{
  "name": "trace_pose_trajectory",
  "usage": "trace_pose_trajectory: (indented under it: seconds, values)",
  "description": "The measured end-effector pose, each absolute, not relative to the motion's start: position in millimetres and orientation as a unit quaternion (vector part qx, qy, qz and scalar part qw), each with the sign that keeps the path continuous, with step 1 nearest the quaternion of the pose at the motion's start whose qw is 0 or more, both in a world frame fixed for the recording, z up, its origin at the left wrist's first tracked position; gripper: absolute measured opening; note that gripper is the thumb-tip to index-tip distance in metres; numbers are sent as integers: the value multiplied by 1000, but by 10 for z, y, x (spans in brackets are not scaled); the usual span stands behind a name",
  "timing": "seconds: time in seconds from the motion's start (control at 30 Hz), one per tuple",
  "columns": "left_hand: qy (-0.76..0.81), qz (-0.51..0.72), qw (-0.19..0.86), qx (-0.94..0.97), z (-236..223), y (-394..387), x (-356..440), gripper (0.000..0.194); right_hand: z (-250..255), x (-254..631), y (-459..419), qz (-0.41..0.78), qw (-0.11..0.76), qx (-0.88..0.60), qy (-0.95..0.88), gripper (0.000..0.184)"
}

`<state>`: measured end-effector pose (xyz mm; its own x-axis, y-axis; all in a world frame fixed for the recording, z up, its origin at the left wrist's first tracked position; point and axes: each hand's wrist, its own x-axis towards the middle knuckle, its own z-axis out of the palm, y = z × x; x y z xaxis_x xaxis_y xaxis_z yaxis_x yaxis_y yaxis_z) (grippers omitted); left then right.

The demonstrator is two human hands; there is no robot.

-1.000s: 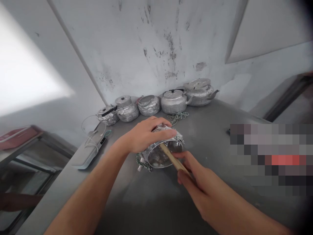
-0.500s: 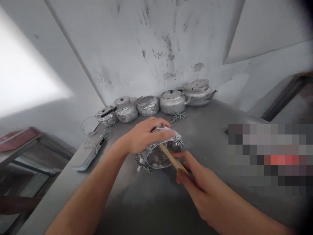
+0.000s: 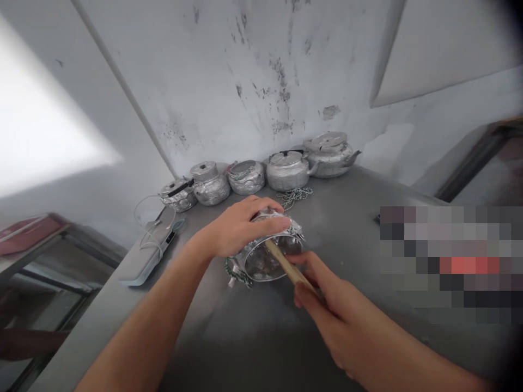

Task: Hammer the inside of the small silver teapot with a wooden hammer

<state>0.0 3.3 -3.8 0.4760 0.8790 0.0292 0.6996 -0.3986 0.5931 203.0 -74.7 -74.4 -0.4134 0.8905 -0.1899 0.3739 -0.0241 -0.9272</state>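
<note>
A dented silvery metal pot (image 3: 258,268) lies tilted on the grey table, its round mouth turned toward me. My left hand (image 3: 241,224) is closed over its upper side, thumb pointing right near the rim. In my right hand (image 3: 324,299) is a wooden stick (image 3: 285,263), gripped from the lower right. The stick's far end reaches into the pot's mouth; its tip is hard to make out. Dark green-and-white patterned cord (image 3: 244,280) hangs at the pot's lower left, with more cord along the upper right rim.
Several battered metal kettles stand along the wall, including a lidded kettle (image 3: 287,171) and a wide kettle (image 3: 330,158). Loose cord (image 3: 295,197) lies before them. A grey flat case with a white cable (image 3: 149,253) is at the table's left edge. A pixelated patch covers the right.
Both hands, the pot and the stick keep almost the same places. The whole view has shifted very slightly. At the far lower left, another person's arm shows a little differently.
</note>
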Motion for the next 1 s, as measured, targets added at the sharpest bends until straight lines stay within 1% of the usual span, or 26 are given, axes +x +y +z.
trace_pose_trajectory:
  seconds: [0.1, 0.23, 0.3, 0.37, 0.5, 0.67, 0.8, 0.93, 1.0]
  values:
    - [483, 172, 260, 818, -35, 34, 4, 53, -768, 2039, -753, 519, 269, -473, -659, 13]
    - [481, 171, 261, 819, -35, 34, 3, 51, -821, 2048, -753, 506, 271, -481, -663, 17]
    - [484, 170, 263, 817, -36, 35, 1, 51, -822, 2046, -749, 502, 285, -478, -662, 19]
    - [487, 168, 265, 815, -37, 37, -1, 52, -805, 2038, -743, 497, 296, -473, -665, 18]
    - [484, 166, 267, 817, -34, 40, -2, 52, -783, 2021, -749, 504, 268, -495, -655, 15]
    - [486, 169, 261, 817, -33, 36, -1, 53, -802, 2033, -764, 494, 279, -498, -656, 11]
    - [484, 167, 263, 818, -33, 35, 5, 53, -812, 2045, -746, 503, 297, -473, -659, 15]
    - [485, 168, 265, 816, -32, 34, 5, 53, -838, 2036, -725, 508, 264, -478, -666, 15]
    - [485, 169, 264, 816, -30, 31, 2, 54, -838, 2037, -728, 510, 282, -469, -664, 16]
